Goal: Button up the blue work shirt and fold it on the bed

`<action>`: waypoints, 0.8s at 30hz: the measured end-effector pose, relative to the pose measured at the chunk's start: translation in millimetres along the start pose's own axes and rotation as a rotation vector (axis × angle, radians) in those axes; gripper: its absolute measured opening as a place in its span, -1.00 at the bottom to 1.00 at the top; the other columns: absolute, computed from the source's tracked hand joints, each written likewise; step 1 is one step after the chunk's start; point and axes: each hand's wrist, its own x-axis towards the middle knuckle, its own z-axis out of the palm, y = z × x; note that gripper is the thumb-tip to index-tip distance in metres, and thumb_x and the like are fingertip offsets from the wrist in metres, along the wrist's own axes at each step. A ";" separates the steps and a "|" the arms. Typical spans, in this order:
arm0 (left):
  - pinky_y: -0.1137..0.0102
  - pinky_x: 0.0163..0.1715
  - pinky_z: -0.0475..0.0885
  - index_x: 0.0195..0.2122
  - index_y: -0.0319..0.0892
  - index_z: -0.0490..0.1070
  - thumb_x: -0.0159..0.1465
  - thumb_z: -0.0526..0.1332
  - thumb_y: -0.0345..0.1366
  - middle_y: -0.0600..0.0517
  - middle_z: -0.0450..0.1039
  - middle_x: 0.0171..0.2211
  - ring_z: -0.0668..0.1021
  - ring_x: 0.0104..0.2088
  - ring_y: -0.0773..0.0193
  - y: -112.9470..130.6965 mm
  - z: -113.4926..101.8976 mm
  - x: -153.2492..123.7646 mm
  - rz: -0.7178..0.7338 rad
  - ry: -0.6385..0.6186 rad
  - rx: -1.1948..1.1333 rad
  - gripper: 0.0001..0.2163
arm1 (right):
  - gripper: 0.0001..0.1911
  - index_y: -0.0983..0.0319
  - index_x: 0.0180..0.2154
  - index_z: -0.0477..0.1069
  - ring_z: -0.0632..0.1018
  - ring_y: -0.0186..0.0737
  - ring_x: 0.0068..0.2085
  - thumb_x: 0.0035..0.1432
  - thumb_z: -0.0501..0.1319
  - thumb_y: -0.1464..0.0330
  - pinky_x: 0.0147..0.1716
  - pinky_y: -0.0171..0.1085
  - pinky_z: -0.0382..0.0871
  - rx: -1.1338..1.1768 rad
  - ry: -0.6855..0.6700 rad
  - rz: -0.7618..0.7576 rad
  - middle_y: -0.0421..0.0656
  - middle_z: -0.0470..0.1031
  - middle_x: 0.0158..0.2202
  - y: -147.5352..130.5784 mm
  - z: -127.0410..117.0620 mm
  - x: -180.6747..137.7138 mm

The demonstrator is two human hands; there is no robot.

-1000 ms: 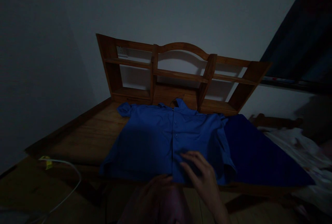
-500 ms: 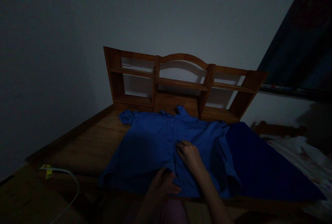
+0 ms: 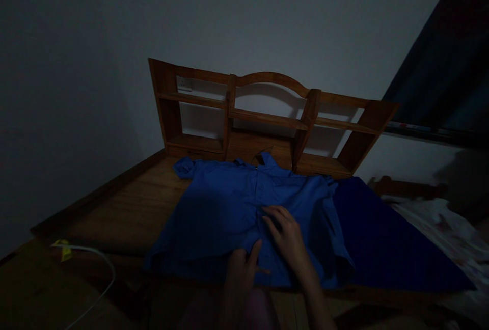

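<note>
A blue short-sleeved shirt point(image 3: 225, 208) lies spread flat, front up, on a wooden table point(image 3: 130, 213), its collar toward the back. My right hand point(image 3: 286, 233) rests on the shirt's button strip near the middle, fingers bent and pressed on the cloth. My left hand point(image 3: 242, 269) is at the shirt's lower hem, just left of the strip, fingers laid together on the fabric. The room is dim, so I cannot make out whether either hand pinches the cloth.
A wooden shelf unit point(image 3: 267, 116) stands against the wall behind the shirt. A dark blue cloth point(image 3: 382, 238) lies to the right of the shirt. A white cable with a yellow tag point(image 3: 87, 264) lies at the left. A patterned bed cover point(image 3: 446, 223) shows at far right.
My right hand moved up the button strip from the hem, then slid slightly down and right. My left hand came forward onto the lower hem.
</note>
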 end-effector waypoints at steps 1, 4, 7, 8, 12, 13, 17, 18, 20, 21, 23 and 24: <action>0.43 -0.55 0.37 -0.60 -0.22 0.37 0.11 0.09 0.09 0.06 0.34 -0.63 0.49 -0.57 0.24 -2.3 -1.4 -1.5 0.031 0.048 0.047 -0.56 | -0.72 0.10 -0.04 0.38 0.41 -0.24 -0.02 0.22 0.07 0.36 0.00 -0.23 0.30 0.035 0.033 0.027 -0.15 0.40 -0.07 -6.6 -5.8 -11.1; 0.45 -0.50 0.35 -0.68 -0.19 0.37 0.14 0.09 0.03 0.04 0.35 -0.67 0.44 -0.54 0.27 -8.6 -6.3 -8.7 0.139 0.115 0.145 -0.57 | -0.69 0.06 -0.01 0.35 0.37 -0.23 0.04 0.17 0.14 0.33 0.04 -0.24 0.28 0.099 0.012 0.100 -0.17 0.33 0.01 -21.7 -19.5 -48.8; 0.47 -0.55 0.29 -0.72 -0.18 0.36 0.16 0.07 -0.01 0.05 0.33 -0.69 0.37 -0.58 0.31 -11.6 -8.6 -15.9 0.200 0.082 0.159 -0.57 | -0.49 0.03 0.07 0.27 0.32 -0.19 0.11 0.05 0.27 0.32 0.08 -0.23 0.26 0.118 -0.129 0.136 -0.17 0.23 0.12 -27.0 -21.8 -75.9; 0.47 -0.56 0.26 -0.72 -0.19 0.35 0.17 0.07 -0.02 0.06 0.31 -0.70 0.35 -0.60 0.32 -11.8 -8.5 -17.6 0.203 0.070 0.159 -0.57 | -0.45 0.04 0.09 0.24 0.31 -0.18 0.12 0.03 0.27 0.34 0.09 -0.22 0.26 0.118 -0.149 0.143 -0.17 0.20 0.13 -26.9 -20.1 -80.6; 0.49 -0.59 0.16 -0.73 -0.23 0.31 0.16 0.11 -0.04 0.10 0.24 -0.71 0.28 -0.63 0.38 -11.6 -7.2 -20.5 0.194 0.010 0.152 -0.57 | -0.61 0.11 0.02 0.28 0.37 -0.21 0.05 0.13 0.16 0.42 0.04 -0.22 0.29 0.122 -0.056 0.160 -0.14 0.32 0.03 -21.9 -10.2 -85.4; 0.49 -0.59 0.16 -0.74 -0.23 0.30 0.16 0.12 -0.04 0.11 0.22 -0.71 0.27 -0.63 0.39 -11.8 -7.3 -20.7 0.199 -0.002 0.147 -0.56 | -0.68 0.13 -0.03 0.31 0.40 -0.22 0.01 0.15 0.14 0.42 0.00 -0.24 0.30 0.127 -0.021 0.165 -0.14 0.36 -0.02 -20.8 -8.8 -85.4; 0.49 -0.59 0.16 -0.78 -0.24 0.28 0.12 0.17 -0.04 0.12 0.19 -0.75 0.27 -0.65 0.39 -12.8 -10.4 -20.9 0.189 0.026 0.143 -0.56 | -0.94 0.18 -0.28 0.37 0.47 -0.25 -0.17 0.16 0.14 0.38 -0.16 -0.30 0.34 0.125 0.089 0.200 -0.17 0.43 -0.22 -21.3 -9.7 -87.1; 0.49 -0.58 0.19 -0.77 -0.24 0.30 0.11 0.18 -0.04 0.12 0.23 -0.75 0.30 -0.65 0.38 -12.6 -11.7 -21.0 0.186 0.038 0.142 -0.57 | -0.95 0.19 -0.30 0.37 0.47 -0.25 -0.20 0.16 0.15 0.37 -0.19 -0.31 0.33 0.127 0.104 0.205 -0.17 0.42 -0.25 -22.8 -10.6 -87.7; 0.47 -0.50 0.28 -0.70 -0.24 0.42 0.10 0.19 -0.06 0.08 0.37 -0.69 0.41 -0.59 0.31 -11.2 -14.6 -21.3 0.202 0.027 0.135 -0.62 | -0.95 0.19 -0.32 0.37 0.46 -0.27 -0.22 0.16 0.15 0.37 -0.23 -0.33 0.32 0.147 0.117 0.213 -0.17 0.41 -0.28 -26.8 -11.7 -88.1; 0.44 -0.44 0.32 -0.64 -0.24 0.47 0.11 0.19 -0.07 0.06 0.44 -0.63 0.46 -0.53 0.26 -10.1 -15.9 -21.6 0.210 0.011 0.131 -0.65 | -0.95 0.19 -0.31 0.37 0.45 -0.27 -0.22 0.17 0.14 0.37 -0.24 -0.34 0.31 0.164 0.113 0.216 -0.17 0.40 -0.28 -28.9 -11.8 -87.9; 0.39 -0.30 0.36 -0.53 -0.21 0.54 0.13 0.17 -0.08 0.02 0.53 -0.51 0.53 -0.41 0.18 -7.6 -17.6 -23.0 0.214 -0.004 0.137 -0.68 | -0.91 0.19 -0.28 0.38 0.44 -0.28 -0.22 0.19 0.11 0.39 -0.23 -0.35 0.31 0.195 0.098 0.225 -0.18 0.40 -0.27 -33.0 -11.2 -86.6; 0.36 -0.26 0.36 -0.50 -0.20 0.55 0.15 0.15 -0.07 0.00 0.55 -0.48 0.54 -0.37 0.16 -6.5 -17.8 -23.9 0.214 0.004 0.146 -0.68 | -0.89 0.18 -0.27 0.38 0.44 -0.29 -0.21 0.20 0.09 0.40 -0.22 -0.35 0.30 0.206 0.092 0.229 -0.18 0.40 -0.26 -34.7 -10.7 -85.9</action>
